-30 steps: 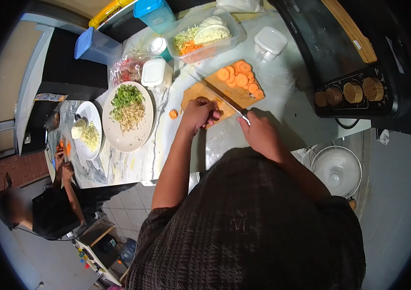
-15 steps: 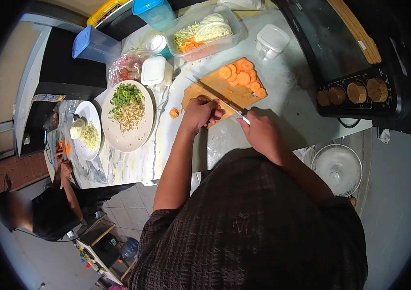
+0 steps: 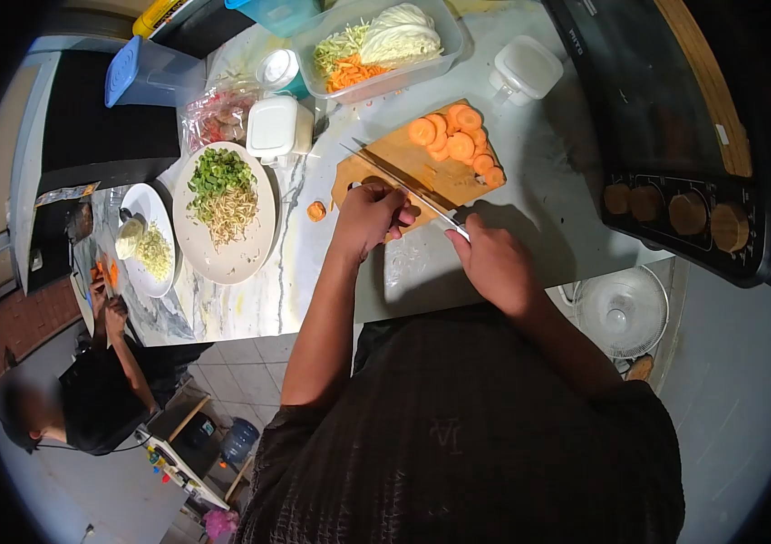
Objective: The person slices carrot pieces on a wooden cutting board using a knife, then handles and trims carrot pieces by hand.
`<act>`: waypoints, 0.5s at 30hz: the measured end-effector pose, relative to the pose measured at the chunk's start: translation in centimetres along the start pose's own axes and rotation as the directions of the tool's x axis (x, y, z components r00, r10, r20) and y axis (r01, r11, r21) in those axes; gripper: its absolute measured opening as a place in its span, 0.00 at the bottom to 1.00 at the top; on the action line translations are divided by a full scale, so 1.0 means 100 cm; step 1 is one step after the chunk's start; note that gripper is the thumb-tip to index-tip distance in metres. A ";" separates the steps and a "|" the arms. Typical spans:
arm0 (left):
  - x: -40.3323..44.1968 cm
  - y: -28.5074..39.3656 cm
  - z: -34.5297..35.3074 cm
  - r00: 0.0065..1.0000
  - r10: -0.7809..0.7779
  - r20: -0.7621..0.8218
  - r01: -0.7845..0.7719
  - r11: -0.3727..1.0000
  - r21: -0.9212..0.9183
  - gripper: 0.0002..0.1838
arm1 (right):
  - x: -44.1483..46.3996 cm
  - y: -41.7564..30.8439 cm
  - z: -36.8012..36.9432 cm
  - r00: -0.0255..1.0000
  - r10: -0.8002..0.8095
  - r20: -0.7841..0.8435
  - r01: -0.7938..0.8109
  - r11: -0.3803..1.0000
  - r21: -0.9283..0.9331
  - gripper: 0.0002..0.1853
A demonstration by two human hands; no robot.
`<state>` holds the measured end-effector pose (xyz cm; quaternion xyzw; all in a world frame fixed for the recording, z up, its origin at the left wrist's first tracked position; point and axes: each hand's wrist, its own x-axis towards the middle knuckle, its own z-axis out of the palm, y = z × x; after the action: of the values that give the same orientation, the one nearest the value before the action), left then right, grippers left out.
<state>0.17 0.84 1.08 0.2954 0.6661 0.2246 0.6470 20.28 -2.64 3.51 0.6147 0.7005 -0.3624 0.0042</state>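
Note:
My right hand (image 3: 494, 263) is closed round the handle of a knife (image 3: 403, 186), whose blade lies slantwise over the wooden cutting board (image 3: 376, 163). On the near left part of the board, my left hand (image 3: 372, 218) has its fingers curled round a piece of carrot (image 3: 408, 213), mostly hidden by the fingers and close to the blade. Several carrot slices (image 3: 460, 145) rest in a pile at the board's far right. A carrot end (image 3: 316, 211) sits on the counter just left of the board.
Beyond the board stands a container (image 3: 385, 82) of cut cabbage and carrot. To the left are a lidded tub (image 3: 278, 127), a plate (image 3: 254, 245) of greens and sprouts, and another plate (image 3: 154, 281). A co-worker (image 3: 95, 399) works far left. An oven (image 3: 675, 181) stands right.
The whole view has shifted and tilted a little, moving the oven and plates in the frame. Both hands keep their places at the board, still holding the knife and the carrot piece.

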 end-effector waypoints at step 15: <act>-0.002 0.003 0.005 0.999 -0.011 -0.041 0.011 1.000 0.015 0.13 | 0.005 -0.003 -0.009 0.993 0.045 0.108 -0.050 0.998 0.041 0.19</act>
<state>0.66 0.90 1.37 0.2921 0.6827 0.2219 0.6319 20.27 -1.74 4.09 0.6108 0.6764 -0.4099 0.0369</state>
